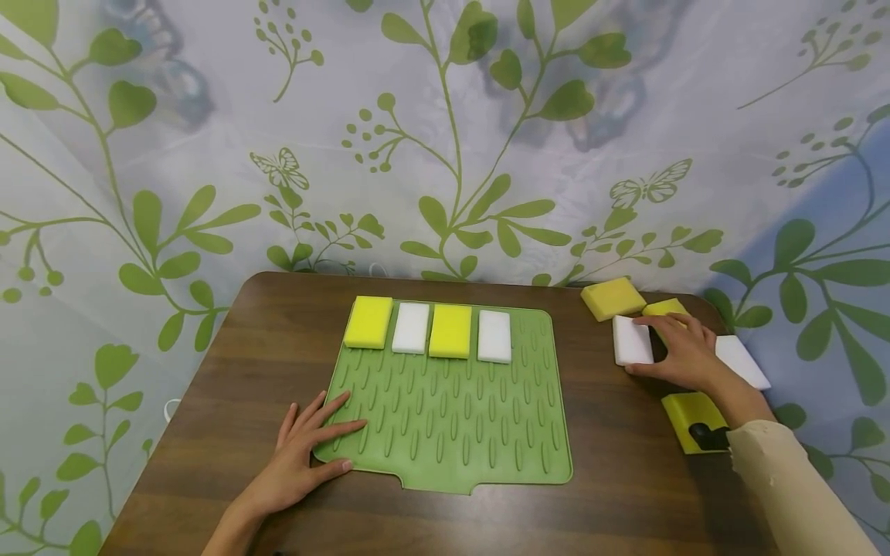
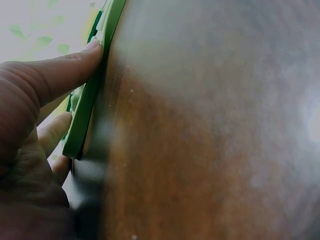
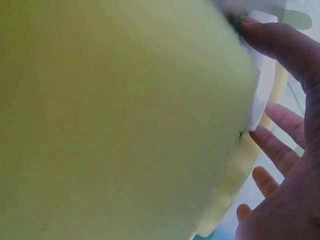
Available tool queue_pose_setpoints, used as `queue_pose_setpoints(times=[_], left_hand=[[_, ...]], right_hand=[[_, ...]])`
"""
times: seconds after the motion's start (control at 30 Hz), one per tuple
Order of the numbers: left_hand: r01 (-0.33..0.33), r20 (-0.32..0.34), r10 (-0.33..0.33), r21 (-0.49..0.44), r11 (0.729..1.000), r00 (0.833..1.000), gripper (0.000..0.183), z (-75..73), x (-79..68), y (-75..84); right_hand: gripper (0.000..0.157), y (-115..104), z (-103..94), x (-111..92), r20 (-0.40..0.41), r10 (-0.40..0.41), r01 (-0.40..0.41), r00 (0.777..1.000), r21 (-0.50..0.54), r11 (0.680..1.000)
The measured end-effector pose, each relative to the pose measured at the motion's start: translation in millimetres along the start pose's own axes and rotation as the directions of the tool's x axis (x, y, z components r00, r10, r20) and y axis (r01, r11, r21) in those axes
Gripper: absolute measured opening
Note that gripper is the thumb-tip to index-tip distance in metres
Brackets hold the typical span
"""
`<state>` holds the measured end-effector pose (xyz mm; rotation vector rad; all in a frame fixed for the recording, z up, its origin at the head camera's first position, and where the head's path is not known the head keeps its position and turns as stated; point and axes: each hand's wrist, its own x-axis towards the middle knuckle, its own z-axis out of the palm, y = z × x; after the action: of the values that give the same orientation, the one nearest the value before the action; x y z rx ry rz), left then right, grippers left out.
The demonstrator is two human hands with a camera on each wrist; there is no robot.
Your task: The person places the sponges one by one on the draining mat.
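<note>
Indoor, home-like setting; exact room cannot be confirmed. Evidence: brown wood-grain desk (image 1: 243, 386) with rounded far corners; pale curtain (image 1: 313, 123) printed with green leaves and butterflies, behind the far edge and past both side edges; household sponges (image 1: 368, 322) on a green mat (image 1: 445, 425).

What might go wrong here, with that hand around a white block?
The right hand holds a white block close to a yellow block, so lifting might nudge that one. Another yellow block lies at the back edge of the table; a bump could perhaps knock it off. The left hand rests on the green mat, so a tug might shift the four blocks lined up on it.
</note>
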<state>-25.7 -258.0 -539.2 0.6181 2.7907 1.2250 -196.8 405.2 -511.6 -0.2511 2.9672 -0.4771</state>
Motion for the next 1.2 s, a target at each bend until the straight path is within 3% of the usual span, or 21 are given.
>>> queue_pose_setpoints(times=[0.4,0.83,1.2], left_hand=[[-0.001,0.0,0.001,0.003,1.0,1.0,0.056,-0.6,0.0,-0.4],[-0.004,-0.007,0.004,0.017,1.0,1.0,0.056,0.5,1.2,-0.9],[-0.002,-0.009,0.002,0.009,1.0,1.0,0.056,0.9,0.0,-1.7]], right_hand=[[0.093,-25.3,3.5,-0.8,-0.034,-0.069,0.069,0.997,0.018,0.997],[0.089,-70.9,10.7,4.3,-0.05,-0.195,0.198,0.979,0.044,0.979],[0.09,-106.0,26.2,21.2,-0.011,-0.263,0.263,0.965,0.071,0.962]])
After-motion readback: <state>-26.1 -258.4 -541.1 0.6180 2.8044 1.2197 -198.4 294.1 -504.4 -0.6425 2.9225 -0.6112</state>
